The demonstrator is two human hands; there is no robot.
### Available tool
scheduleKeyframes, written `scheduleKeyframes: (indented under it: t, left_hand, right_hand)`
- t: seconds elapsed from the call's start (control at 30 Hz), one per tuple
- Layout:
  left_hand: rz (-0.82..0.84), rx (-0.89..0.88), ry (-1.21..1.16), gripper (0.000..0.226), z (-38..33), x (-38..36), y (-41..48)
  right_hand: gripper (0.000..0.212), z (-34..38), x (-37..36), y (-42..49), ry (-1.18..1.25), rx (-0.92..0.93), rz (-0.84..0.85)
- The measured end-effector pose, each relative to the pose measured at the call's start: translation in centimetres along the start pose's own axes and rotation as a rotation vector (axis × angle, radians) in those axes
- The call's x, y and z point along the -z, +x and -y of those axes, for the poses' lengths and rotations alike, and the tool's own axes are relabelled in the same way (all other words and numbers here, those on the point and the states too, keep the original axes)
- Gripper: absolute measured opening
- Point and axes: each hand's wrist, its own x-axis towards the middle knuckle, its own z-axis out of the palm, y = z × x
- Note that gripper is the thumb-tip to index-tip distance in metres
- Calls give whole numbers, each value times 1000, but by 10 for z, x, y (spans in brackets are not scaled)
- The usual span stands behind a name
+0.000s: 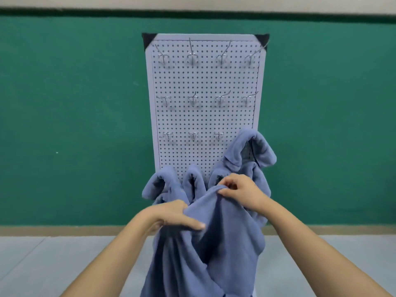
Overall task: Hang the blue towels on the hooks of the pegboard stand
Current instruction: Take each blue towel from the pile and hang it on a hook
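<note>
Nearest, both forearms reach in over the grey floor (42, 264) and hold up a blue towel (225, 243), which hangs in loose folds down to the bottom edge of the view. The left hand (177, 215) grips a bunch of the cloth at the towel's left side, with one finger lying straight across the fabric and the others tucked into the fold. The right hand (240, 191), a little higher and farther, pinches the towel's top edge between curled fingers and thumb. Just behind the hands, more hung towels (158, 185) drape in a row across the bottom of the white pegboard (203, 82), and one sits higher at the right edge (250, 151). Farther up the board, bare metal hooks (192, 57) stand in rows: four at the top, four in the middle, and three showing lower down. A green wall (64, 103) lies beyond.
</note>
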Motion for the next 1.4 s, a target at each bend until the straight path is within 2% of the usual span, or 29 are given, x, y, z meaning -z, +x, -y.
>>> scheduleKeyframes:
  t: [0.07, 0.13, 0.17, 0.23, 0.3, 0.37, 0.43, 0.5, 0.57, 0.63, 0.7, 0.73, 0.83, 1.0, 1.07, 1.23, 1.3, 1.4]
  left_hand:
    - [61, -25, -115, 35, -3, -10, -1]
    - [116, -87, -493, 26, -4, -22, 3]
    - [154, -118, -641, 30, -7, -27, 2]
    - [210, -154, -640, 41, -8, -37, 2]
    - [231, -145, -456, 45, -6, -46, 6]
    - [172, -125, -503, 42, -7, -46, 8]
    - [55, -108, -829, 44, -4, -40, 10]
    - [-48, -110, -1155, 36, 1, -32, 10]
    - [-102, -130, -1318, 26, 4, -22, 11]
    - [-153, -151, -1409, 27, 5, -16, 13]
    - [-217, -174, -1436, 25, 1, -15, 14]
    - [-228, -199, -1473, 28, -1, -15, 14]
    - [-200, -202, -1534, 29, 2, -15, 19]
    - [-157, -148, -1573, 43, 7, -19, 24]
    - [-138, -145, -1570, 43, 5, -22, 22]
    - [-88, -167, -1501, 35, 5, -31, 12]
    - [-128, -175, -1405, 34, 8, -33, 9]
    - [-310, -130, -1223, 30, 17, -28, 9]
  right_hand:
    - [5, 3, 2, 4, -31, 8, -79]
    - [9, 5, 3, 8, 26, -21, -148]
    - [11, 7, 2, 10, 90, -41, -176]
    - [18, 10, -3, 11, 233, -64, -199]
    - [21, 13, -13, 11, 280, -55, -172]
    - [14, 13, -20, 10, 345, -50, -123]
    - [9, 7, -24, 7, 418, -80, -158]
    - [5, -6, -23, 2, 404, -161, -274]
    - [23, -18, -23, -6, 414, -266, -337]
    - [35, -25, -25, -15, 611, -437, -268]
    - [49, -32, -32, -22, 804, -615, -108]
    - [57, -36, -36, -25, 856, -648, -14]
    - [65, -41, -48, -26, 957, -590, 123]
    - [61, -38, -57, -20, 917, -566, 113]
    - [49, -41, -60, -24, 962, -568, 124]
    - [18, -43, -49, -37, 1065, -416, 61]
    - [22, -43, -42, -41, 1082, -400, 35]
    - [29, -41, -29, -45, 1015, -417, -81]
